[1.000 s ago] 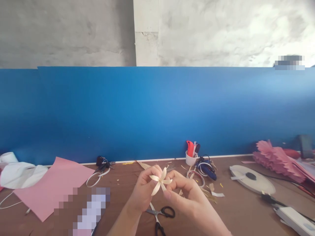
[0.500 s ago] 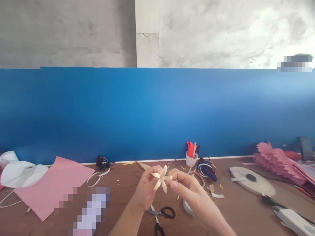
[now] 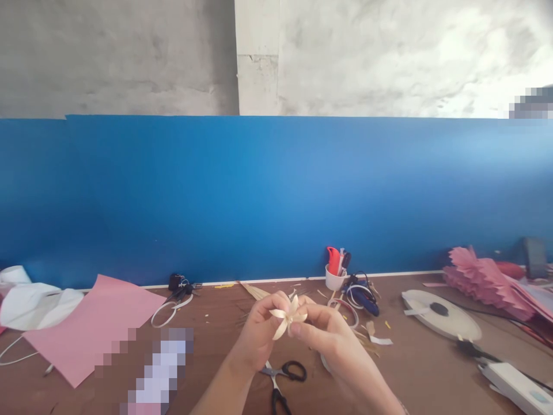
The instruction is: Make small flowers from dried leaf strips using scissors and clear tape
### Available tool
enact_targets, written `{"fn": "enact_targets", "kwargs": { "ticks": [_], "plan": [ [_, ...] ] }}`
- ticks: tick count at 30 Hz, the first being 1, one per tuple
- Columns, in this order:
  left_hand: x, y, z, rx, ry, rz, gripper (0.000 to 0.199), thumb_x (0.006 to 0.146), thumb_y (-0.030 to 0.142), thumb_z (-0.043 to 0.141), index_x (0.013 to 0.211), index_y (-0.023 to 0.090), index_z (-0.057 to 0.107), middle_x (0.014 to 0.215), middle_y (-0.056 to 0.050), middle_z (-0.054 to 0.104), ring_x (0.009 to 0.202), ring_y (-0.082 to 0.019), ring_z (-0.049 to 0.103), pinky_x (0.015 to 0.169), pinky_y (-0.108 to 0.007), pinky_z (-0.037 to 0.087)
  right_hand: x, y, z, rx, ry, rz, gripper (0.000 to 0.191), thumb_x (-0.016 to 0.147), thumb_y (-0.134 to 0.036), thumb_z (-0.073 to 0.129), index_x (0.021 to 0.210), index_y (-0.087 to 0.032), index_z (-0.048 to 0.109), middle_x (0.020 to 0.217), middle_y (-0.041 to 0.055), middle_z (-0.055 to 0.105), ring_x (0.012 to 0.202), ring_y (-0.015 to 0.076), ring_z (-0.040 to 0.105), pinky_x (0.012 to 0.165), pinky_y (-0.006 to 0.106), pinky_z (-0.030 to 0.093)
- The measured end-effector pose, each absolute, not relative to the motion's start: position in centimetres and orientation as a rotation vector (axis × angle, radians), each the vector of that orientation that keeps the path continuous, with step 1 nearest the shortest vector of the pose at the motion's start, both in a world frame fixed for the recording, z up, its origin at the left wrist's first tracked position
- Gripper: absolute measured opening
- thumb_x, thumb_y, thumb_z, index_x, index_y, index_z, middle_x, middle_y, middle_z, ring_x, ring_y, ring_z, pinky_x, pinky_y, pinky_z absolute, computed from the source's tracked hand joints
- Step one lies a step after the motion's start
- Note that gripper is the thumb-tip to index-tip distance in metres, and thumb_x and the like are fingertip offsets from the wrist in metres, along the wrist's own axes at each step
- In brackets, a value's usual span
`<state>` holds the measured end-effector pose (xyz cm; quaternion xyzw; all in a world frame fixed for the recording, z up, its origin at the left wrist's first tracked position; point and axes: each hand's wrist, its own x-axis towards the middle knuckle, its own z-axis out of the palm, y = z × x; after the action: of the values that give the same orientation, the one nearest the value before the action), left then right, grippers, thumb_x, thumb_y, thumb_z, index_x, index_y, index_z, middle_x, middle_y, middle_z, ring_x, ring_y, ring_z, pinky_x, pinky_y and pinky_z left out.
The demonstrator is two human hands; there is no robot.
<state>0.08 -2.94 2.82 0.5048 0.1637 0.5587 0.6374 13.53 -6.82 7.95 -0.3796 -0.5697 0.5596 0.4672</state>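
Observation:
A small cream-coloured flower [image 3: 288,317] with several narrow petals faces me between both hands, above the table. My left hand [image 3: 259,328] is closed around it from behind on the left; the part it grips is hidden by the petals and fingers. On the right, my right hand [image 3: 326,331] has its thumb and index finger pinched at the flower's lower right petals. Below the hands lie black-handled scissors [image 3: 276,377] on the brown tabletop [image 3: 207,357], their blade tips hidden under my left wrist.
Pink paper [image 3: 99,328] and crumpled white material [image 3: 38,308] lie left. A white cup [image 3: 334,279] with tools stands by the blue partition [image 3: 259,196]. Rightward are a pale oval disc [image 3: 440,314], folded pink paper [image 3: 488,282] and a white power strip [image 3: 514,386]. Scraps lie about.
My right thumb and fingers have moved left, closer in on the flower, and now cover its lower right petals. The flower has shifted slightly right and turned a little. The scissors stay put.

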Motion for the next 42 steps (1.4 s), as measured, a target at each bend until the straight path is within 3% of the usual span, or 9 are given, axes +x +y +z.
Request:
{"fn": "enact_targets", "kwargs": {
  "ticks": [7,14,22,28,36,40,42],
  "plan": [
    [0.3,-3.4,3.8,1.100,0.364,1.265,0.042,0.064,0.051,0.075,0.054,0.017,0.053,0.063,0.002,0.041,0.063,-0.013,0.035,0.064,-0.027,0.032,14.4,-6.7,8.0,-0.980,-1.566,1.169,0.022,0.073,-0.041,0.068,0.070,-0.020,0.062,0.078,0.0007,0.052,0.076,0.0172,0.048,0.073,0.029,0.039],
    [0.3,-3.1,3.5,1.149,0.379,1.219,0.040,0.066,0.048,0.075,0.055,0.017,0.052,0.063,0.002,0.043,0.064,-0.013,0.038,0.066,-0.027,0.034,14.6,-6.8,8.2,-1.035,-1.485,1.184,0.031,0.077,-0.047,0.063,0.064,-0.019,0.062,0.079,0.0019,0.052,0.068,0.0153,0.046,0.060,0.026,0.039],
    [0.5,-3.2,2.6,1.159,0.310,1.297,0.036,0.071,0.045,0.072,0.060,0.018,0.053,0.069,0.001,0.043,0.071,-0.014,0.040,0.073,-0.029,0.035,13.9,-6.5,7.6,-1.012,-1.403,1.306,0.028,0.076,-0.042,0.063,0.061,-0.019,0.059,0.076,0.0003,0.053,0.078,0.0176,0.049,0.075,0.029,0.036],
    [0.4,-2.7,2.3,1.064,0.387,1.249,0.038,0.065,0.045,0.077,0.058,0.016,0.053,0.064,0.001,0.045,0.063,-0.012,0.037,0.063,-0.026,0.032,14.4,-6.4,8.1,-1.016,-1.454,1.196,0.026,0.081,-0.043,0.058,0.072,-0.019,0.061,0.082,0.0024,0.056,0.084,0.0202,0.051,0.080,0.032,0.037],
    [0.6,-2.9,2.2,0.973,0.404,1.154,0.038,0.056,0.046,0.082,0.060,0.016,0.058,0.063,0.002,0.048,0.056,-0.009,0.037,0.058,-0.025,0.029,13.8,-5.7,6.9,-0.980,-1.328,1.180,0.033,0.078,-0.045,0.062,0.059,-0.018,0.057,0.072,0.0007,0.050,0.068,0.0151,0.047,0.065,0.028,0.038],
    [0.7,-2.6,1.7,0.807,0.438,1.195,0.034,0.048,0.031,0.089,0.066,0.016,0.064,0.065,0.002,0.053,0.061,-0.010,0.042,0.064,-0.024,0.032,15.8,-4.2,6.3,-1.196,-1.307,0.960,0.036,0.082,-0.049,0.053,0.073,-0.018,0.067,0.076,0.0036,0.060,0.073,0.0181,0.054,0.066,0.027,0.041],
    [0.8,-2.4,1.6,0.737,0.419,1.223,0.031,0.049,0.024,0.089,0.063,0.016,0.063,0.066,0.001,0.055,0.065,-0.011,0.046,0.069,-0.025,0.034,17.8,-3.2,5.8,-1.417,-1.381,0.748,0.039,0.088,-0.046,0.040,0.094,-0.018,0.068,0.079,0.0042,0.062,0.073,0.0190,0.056,0.061,0.027,0.041]
  ]
}}
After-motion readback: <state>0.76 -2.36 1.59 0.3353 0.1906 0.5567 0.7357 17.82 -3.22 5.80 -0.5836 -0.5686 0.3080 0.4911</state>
